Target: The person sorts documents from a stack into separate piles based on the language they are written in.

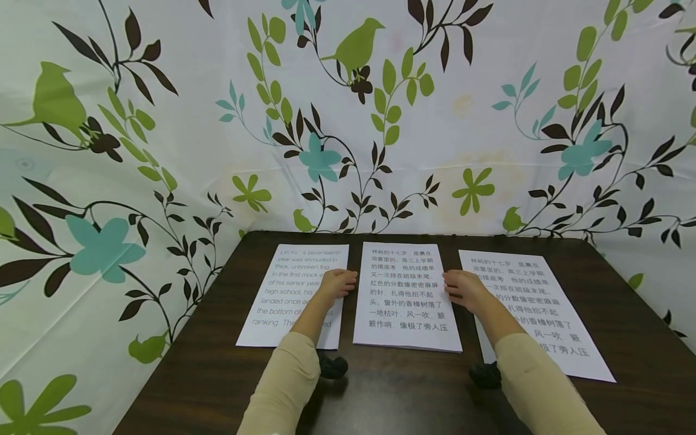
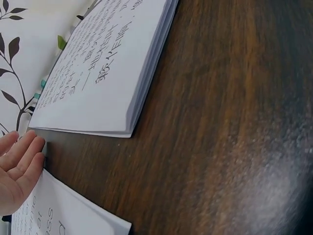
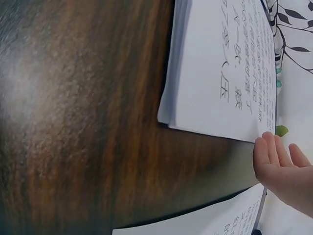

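A stack of white paper printed with Chinese text (image 1: 402, 296) lies in the middle of the table, several sheets thick at its near edge. My left hand (image 1: 338, 284) is beside its left edge, above the sheet with English text (image 1: 272, 302). At the stack's right edge is my right hand (image 1: 463, 287), over the inner edge of another Chinese-text sheet (image 1: 565, 344). In the left wrist view the fingers (image 2: 24, 156) are extended, just apart from the stack. The right fingers (image 3: 268, 149) reach the stack's edge; whether they touch it I cannot tell.
The dark wooden table (image 1: 402, 393) ends at the back against a white curtain (image 1: 413, 181) patterned with birds, leaves and flowers. A black wrist strap piece (image 1: 333, 366) shows under the left wrist, another black piece (image 1: 485, 375) under the right.
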Tool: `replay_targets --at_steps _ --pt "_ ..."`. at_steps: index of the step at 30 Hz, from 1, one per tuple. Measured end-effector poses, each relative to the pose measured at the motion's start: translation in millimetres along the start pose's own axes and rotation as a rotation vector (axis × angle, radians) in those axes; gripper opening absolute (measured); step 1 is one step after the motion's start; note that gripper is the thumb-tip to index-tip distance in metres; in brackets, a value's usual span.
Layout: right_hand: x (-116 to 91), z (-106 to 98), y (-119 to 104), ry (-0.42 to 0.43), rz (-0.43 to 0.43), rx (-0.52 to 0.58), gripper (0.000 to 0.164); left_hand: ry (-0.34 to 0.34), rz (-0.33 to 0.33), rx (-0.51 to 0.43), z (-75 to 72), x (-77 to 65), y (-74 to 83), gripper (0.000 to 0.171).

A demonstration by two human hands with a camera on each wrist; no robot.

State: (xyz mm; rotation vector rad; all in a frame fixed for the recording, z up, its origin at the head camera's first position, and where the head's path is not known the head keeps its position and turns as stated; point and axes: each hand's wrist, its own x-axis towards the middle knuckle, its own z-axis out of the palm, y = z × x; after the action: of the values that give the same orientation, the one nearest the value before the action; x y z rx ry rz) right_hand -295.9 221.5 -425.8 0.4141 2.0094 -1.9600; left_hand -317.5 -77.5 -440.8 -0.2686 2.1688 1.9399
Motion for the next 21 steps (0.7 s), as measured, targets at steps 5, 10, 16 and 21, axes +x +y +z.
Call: replay_targets --at_steps 5,10,16,21 --pt "0 -2 3 0.034 0.014 -0.042 0.061 -0.016 0.022 0.003 2.4 -1.7 -1.2 0.037" --pt "-4 -1 3 0.052 0.019 -0.053 0.063 -0.026 0.022 0.002 4.3 -2.9 -1.7 0.035" --pt "-5 -1 5 0.053 0.02 -0.053 0.062 -0.045 0.014 0.009 5.9 -3.6 -1.5 0.036" --pt "-5 0 5 0.062 0.016 -0.055 0.061 -0.07 0.006 -0.001 5.4 -10.9 5.5 0.037"
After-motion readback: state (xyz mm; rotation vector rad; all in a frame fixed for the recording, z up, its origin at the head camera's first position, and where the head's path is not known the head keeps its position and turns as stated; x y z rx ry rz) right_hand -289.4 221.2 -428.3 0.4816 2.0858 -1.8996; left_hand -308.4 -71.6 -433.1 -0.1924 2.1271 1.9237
